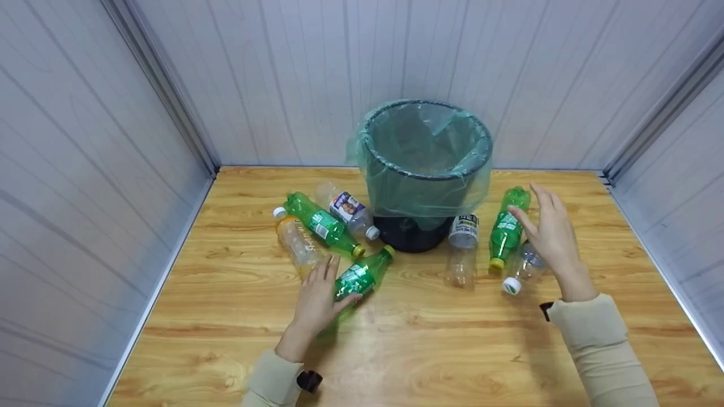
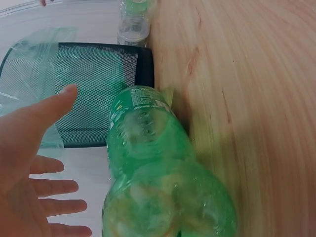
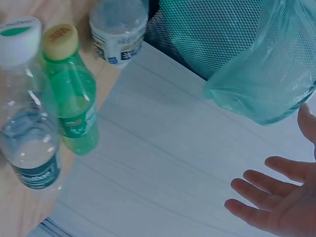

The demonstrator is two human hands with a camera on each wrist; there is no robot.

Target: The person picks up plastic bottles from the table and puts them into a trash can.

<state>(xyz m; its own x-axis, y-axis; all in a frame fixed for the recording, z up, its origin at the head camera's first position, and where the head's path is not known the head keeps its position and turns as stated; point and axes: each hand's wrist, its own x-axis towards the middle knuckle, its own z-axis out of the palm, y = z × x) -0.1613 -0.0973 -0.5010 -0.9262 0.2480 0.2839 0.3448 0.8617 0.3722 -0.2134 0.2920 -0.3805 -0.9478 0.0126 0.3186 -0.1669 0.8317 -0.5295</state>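
My left hand (image 1: 317, 303) hovers beside a green plastic bottle (image 1: 362, 276) with a yellow cap that lies on the table. In the left wrist view its fingers are spread, and a gap separates them from that green bottle (image 2: 148, 138). Over on the right, my right hand (image 1: 551, 237) is held above a second green bottle (image 1: 507, 226) and a clear bottle (image 1: 529, 261) with a white cap. The right wrist view shows these fingers (image 3: 261, 190) extended and holding nothing, away from both bottles.
A dark mesh bin (image 1: 407, 234) lined with a green bag (image 1: 427, 195) stands near the back wall. Left of it lie another green bottle (image 1: 322, 223), a clear labelled bottle (image 1: 348, 209) and an orange-tinted bottle (image 1: 300, 243). A clear bottle (image 1: 462, 249) lies by the bin's right side.
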